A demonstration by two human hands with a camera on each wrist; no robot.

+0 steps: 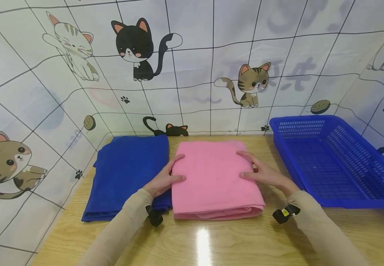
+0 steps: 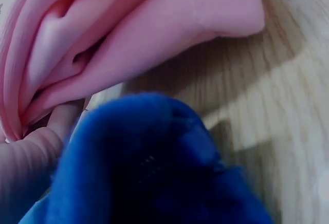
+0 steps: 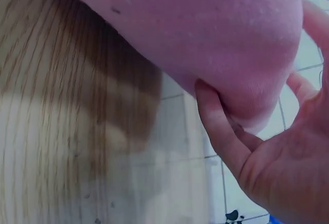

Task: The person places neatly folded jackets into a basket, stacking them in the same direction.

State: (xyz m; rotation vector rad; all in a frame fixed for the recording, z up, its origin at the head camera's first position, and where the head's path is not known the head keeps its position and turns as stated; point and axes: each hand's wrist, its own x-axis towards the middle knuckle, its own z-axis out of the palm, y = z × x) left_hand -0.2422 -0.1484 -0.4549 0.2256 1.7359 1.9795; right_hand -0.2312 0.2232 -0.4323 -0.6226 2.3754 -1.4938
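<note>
A folded pink cloth (image 1: 213, 173) lies in the middle of the head view, its layered folds facing the near side. My left hand (image 1: 160, 181) grips its left edge, with the thumb on top. On the opposite edge, my right hand (image 1: 265, 173) holds the cloth between thumb and fingers. The right wrist view shows the right thumb (image 3: 221, 126) pressing into the pink fabric. In the left wrist view, part of the left hand (image 2: 31, 157) is tucked against the pink folds, with blue fabric (image 2: 133, 147) close in front of the camera.
A folded blue cloth (image 1: 125, 173) lies left of the pink one, very near my left hand. To the right stands a blue plastic basket (image 1: 288, 162) with perforated sides. Behind the wooden table (image 1: 245, 240) hangs a cat-patterned sheet (image 1: 195, 74).
</note>
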